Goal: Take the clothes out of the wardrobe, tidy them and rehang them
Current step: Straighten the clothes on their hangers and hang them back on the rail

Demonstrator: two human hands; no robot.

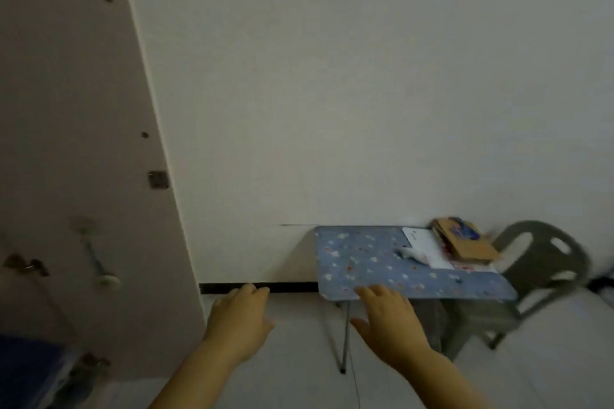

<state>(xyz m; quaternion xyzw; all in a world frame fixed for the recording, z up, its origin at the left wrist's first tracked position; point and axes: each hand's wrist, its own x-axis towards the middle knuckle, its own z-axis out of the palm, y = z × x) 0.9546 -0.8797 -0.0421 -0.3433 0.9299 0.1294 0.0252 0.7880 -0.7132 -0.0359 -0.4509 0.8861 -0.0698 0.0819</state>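
Hovering with fingers loosely spread and empty, the left hand sits left of the blue tabletop, the right hand before its near edge.

Of the person, only two bare hands and the forearms behind them are shown. The left hand is joined to a bare left forearm, which is cut off by the lower edge of the picture. The right hand is joined to a bare right forearm, cut off likewise. Both arms are seen uncovered from fingertips to that edge. Finer detail of the fingers is lost to blur.
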